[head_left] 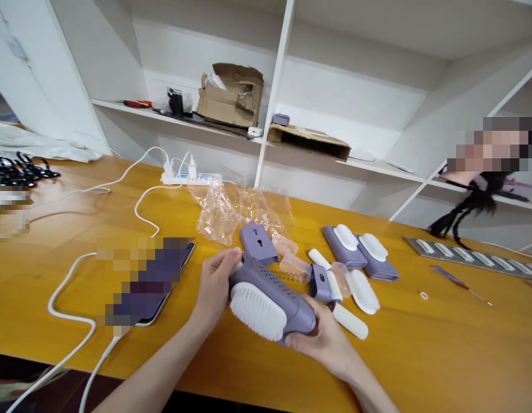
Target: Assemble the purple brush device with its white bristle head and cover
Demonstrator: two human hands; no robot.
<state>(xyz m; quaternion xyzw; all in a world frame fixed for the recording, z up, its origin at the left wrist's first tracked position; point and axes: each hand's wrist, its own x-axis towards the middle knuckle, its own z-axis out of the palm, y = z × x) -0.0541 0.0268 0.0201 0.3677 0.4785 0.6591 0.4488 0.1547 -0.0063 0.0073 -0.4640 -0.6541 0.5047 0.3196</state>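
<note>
Between both hands I hold a purple brush [270, 292] with an oval of white bristles [257, 311] facing me, raised just above the table. My left hand [216, 284] is closed on its upper left end, the thumb on top. At its lower right end my right hand [324, 338] grips the purple casing. Right behind it lie a flat purple part [258, 242], a coil spring [287, 276] and a clear plastic piece [295, 267]. Near my right hand are a small purple block [321, 282], a white oval brush part [363, 291] and a white strip [351, 321].
A phone [152, 284] on a white cable lies left of my left arm. Crumpled clear bags [223, 212] sit behind, by a power strip [197, 179]. Two purple brush units [344, 248], a screwdriver [457, 280] and a small ring [423, 295] lie right. Another person [468, 189] is at the far right.
</note>
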